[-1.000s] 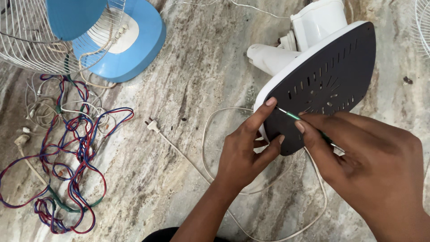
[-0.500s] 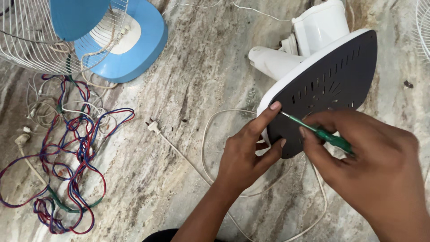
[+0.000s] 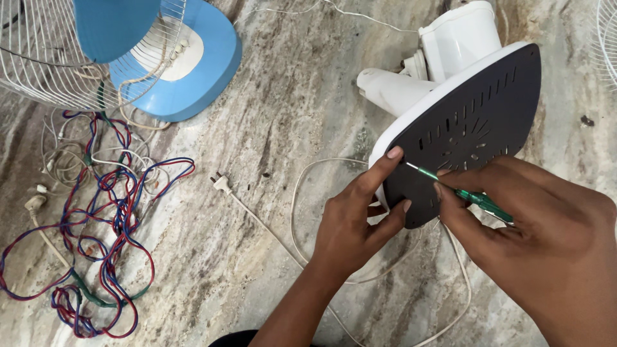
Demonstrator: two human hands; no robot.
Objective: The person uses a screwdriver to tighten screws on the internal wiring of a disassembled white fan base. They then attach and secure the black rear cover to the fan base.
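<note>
Right now the right hand (image 3: 546, 238) is closed round a green-handled screwdriver (image 3: 479, 200), thumb and fingers pinching the handle, metal tip angled up-left onto the black base plate (image 3: 475, 128) near its lower left edge. Left hand (image 3: 360, 222) grips that same lower edge of the plate, forefinger stretched up along the rim, thumb pressed on the black face, other fingers curled behind. Plate belongs to a white fan body (image 3: 443, 58) lying tilted on the marble floor (image 3: 302, 96). A white cord (image 3: 302, 212) loops under both hands and ends in a plug (image 3: 220, 183) to the left. Bare floor between plug and hands. Further left a tangle of red and blue wires (image 3: 109, 225); upper left a blue fan base (image 3: 193, 64) and wire grille (image 3: 45, 58), well apart.
</note>
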